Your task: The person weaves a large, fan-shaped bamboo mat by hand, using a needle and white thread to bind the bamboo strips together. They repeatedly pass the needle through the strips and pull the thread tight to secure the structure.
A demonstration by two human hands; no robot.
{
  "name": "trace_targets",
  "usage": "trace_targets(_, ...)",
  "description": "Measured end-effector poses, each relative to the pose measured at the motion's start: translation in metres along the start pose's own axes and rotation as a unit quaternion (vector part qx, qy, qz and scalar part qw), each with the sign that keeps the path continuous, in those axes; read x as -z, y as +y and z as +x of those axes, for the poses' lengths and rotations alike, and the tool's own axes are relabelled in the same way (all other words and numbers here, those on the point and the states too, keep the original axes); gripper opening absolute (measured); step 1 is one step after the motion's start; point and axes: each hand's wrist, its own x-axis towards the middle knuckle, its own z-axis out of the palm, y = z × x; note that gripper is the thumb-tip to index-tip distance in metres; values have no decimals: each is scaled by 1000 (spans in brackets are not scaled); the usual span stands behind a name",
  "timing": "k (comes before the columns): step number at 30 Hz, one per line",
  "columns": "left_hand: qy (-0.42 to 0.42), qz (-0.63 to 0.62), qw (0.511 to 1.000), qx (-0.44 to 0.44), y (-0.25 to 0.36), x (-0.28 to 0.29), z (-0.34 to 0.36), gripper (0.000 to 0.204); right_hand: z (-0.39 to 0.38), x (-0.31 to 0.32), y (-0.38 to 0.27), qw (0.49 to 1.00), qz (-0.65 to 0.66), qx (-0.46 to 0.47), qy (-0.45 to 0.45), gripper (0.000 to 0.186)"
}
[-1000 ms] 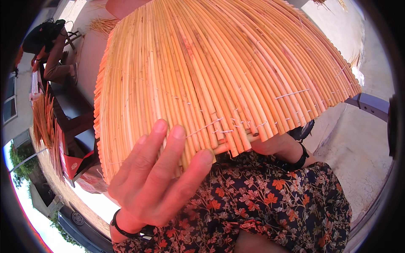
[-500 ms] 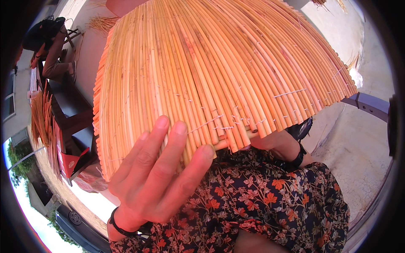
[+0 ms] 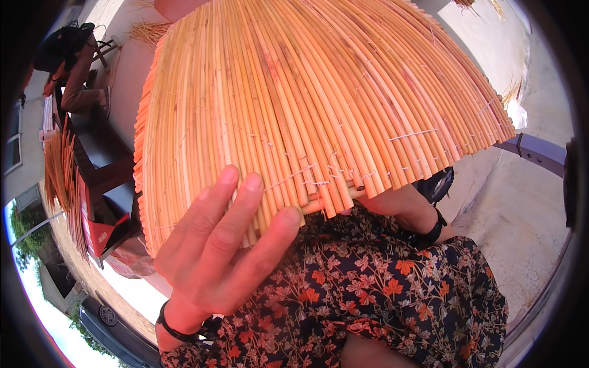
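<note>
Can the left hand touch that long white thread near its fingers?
Probably yes: the left hand rests on the same face of the stick mat, close to the long white thread, and nothing seems to cover it.

A black-topped table (image 3: 95, 144) carries a red panel (image 3: 100, 236) with a pale emblem at its near end. Beyond its far end is a co-worker (image 3: 81, 86) in brown trousers. Left of the table show a window (image 3: 13, 147) and green tree (image 3: 27, 236); past its near end, a car (image 3: 108, 314).
</note>
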Motion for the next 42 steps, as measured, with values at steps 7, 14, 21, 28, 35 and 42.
trace_targets(7, -23, 17, 1000, -10, 6, 1, 6, 27, -20, 5, 5, 998, 50, 20, 7, 50)
trace_targets(14, -14, 22, 999, -20, 4, -3, 5, 29, -19, -5, -13, 998, 42, 5, 37, 50)
trace_targets(21, -13, 22, 999, -29, 1, -3, 4, 28, -23, -23, -32, 994, -25, -51, 97, 58)
trace_targets(28, -9, 19, 1000, -21, 1, -4, 2, 28, -8, -3, -5, 998, -7, 65, -27, 49)
trace_targets(35, -16, 35, 999, -21, 0, -8, 3, 30, -7, -27, -36, 996, -37, 71, 28, 56)
trace_targets(42, 7, 53, 999, -9, 2, -16, 1, 36, 4, -16, -13, 996, 29, 87, 0, 44)
